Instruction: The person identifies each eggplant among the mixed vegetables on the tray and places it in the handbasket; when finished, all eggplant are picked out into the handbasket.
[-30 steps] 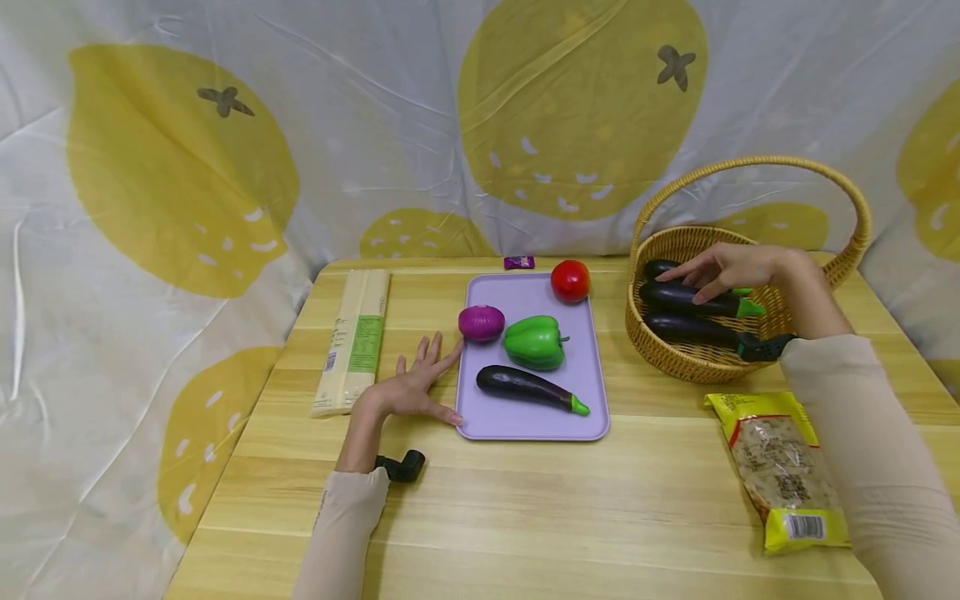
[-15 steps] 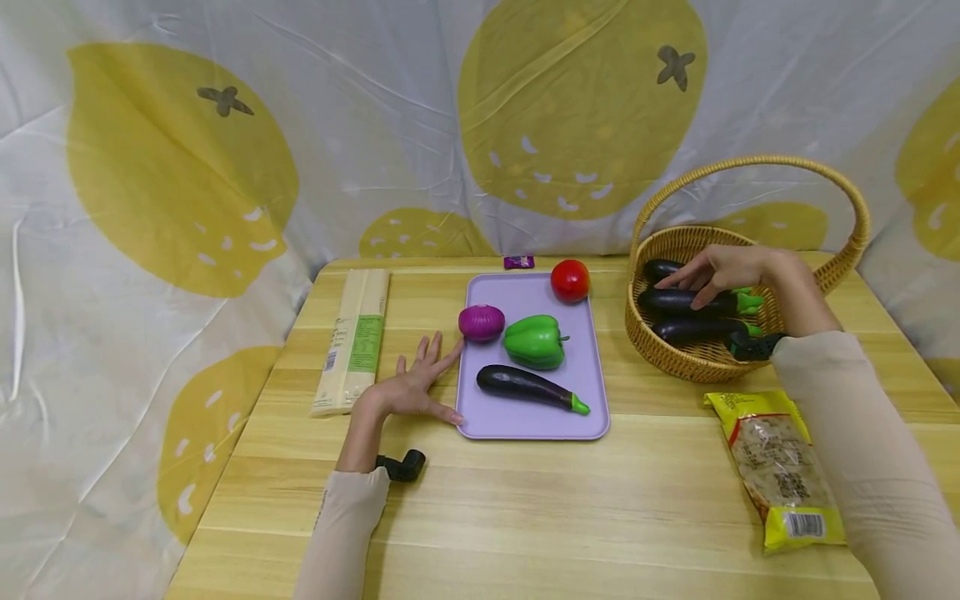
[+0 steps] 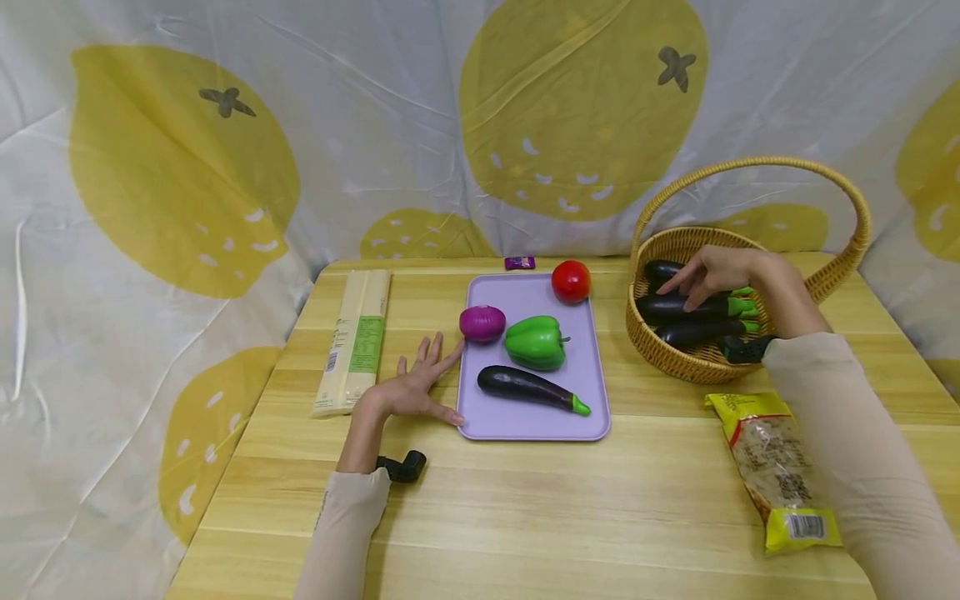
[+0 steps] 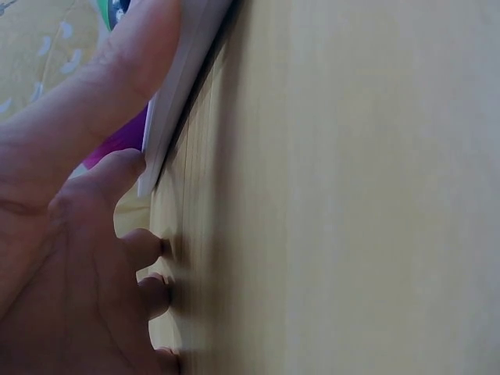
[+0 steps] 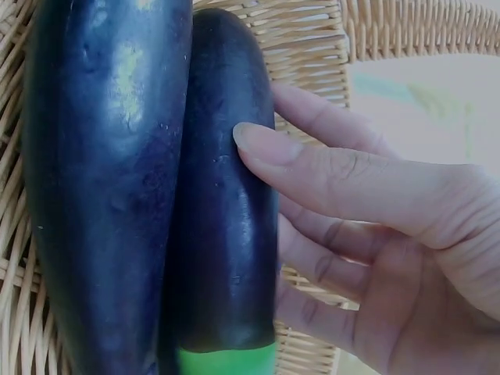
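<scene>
My right hand [image 3: 716, 275] reaches into the wicker basket [image 3: 652, 358], where three dark eggplants with green stem ends lie side by side. It pinches the middle eggplant [image 3: 678, 308]: in the right wrist view the thumb lies on top of this eggplant [image 5: 226, 226] and the other fingers pass along its far side. Beside it is the near eggplant [image 3: 693, 333]; the far eggplant [image 3: 662, 271] is partly covered by the hand. My left hand [image 3: 408, 392] rests with fingers spread, thumb and index fingertip touching the left edge of the lilac tray [image 3: 480, 427].
On the tray lie a purple onion [image 3: 482, 323], a green bell pepper [image 3: 536, 342], a tomato [image 3: 571, 282] and another eggplant [image 3: 525, 387]. A pale noodle packet [image 3: 352, 342] lies left, a yellow food bag [image 3: 776, 467] right, a small purple wrapper [image 3: 519, 262] behind. The basket's tall handle [image 3: 750, 162] arches above.
My right hand has shifted slightly left and nearer, and the middle eggplant has moved the same way. The near eggplant has slid a little right. My left hand and the tray stay still.
</scene>
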Demonstrator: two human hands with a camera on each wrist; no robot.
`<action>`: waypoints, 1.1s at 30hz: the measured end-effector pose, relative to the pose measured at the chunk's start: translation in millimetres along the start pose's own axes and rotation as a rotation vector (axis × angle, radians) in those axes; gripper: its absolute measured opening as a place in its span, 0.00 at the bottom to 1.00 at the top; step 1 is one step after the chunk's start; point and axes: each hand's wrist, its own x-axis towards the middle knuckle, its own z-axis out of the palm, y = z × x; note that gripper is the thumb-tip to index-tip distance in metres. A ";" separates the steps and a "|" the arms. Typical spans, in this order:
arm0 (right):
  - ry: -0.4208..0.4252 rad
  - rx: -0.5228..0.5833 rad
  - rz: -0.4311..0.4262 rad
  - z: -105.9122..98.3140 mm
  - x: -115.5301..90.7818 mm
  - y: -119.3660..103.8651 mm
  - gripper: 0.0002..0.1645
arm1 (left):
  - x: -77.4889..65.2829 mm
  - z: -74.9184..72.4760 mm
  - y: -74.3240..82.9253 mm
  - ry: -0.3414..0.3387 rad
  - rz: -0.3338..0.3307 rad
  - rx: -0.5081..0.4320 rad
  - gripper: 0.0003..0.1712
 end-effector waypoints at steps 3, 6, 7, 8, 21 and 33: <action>-0.006 0.017 0.006 -0.5 0.9 1.1 0.29 | -0.1 0.2 0.8 0.005 -0.003 0.000 0.72; 0.000 0.024 0.006 -0.5 -0.6 0.7 0.28 | -0.4 0.9 0.3 0.010 -0.001 -0.003 0.72; 0.004 0.022 0.001 -0.6 -1.2 0.7 0.28 | -0.4 1.1 0.2 0.011 0.001 -0.005 0.72; 0.012 0.019 -0.006 -0.4 -1.7 0.4 0.28 | -0.6 1.2 0.2 0.011 0.001 -0.006 0.72; 0.025 -0.057 -0.146 6.5 -46.2 -60.7 0.33 | -1.5 -0.7 -0.5 0.004 0.007 -0.001 0.73; 0.247 -0.007 -0.504 85.0 -37.9 -150.9 0.33 | 0.2 0.4 -2.4 0.004 0.006 0.010 0.72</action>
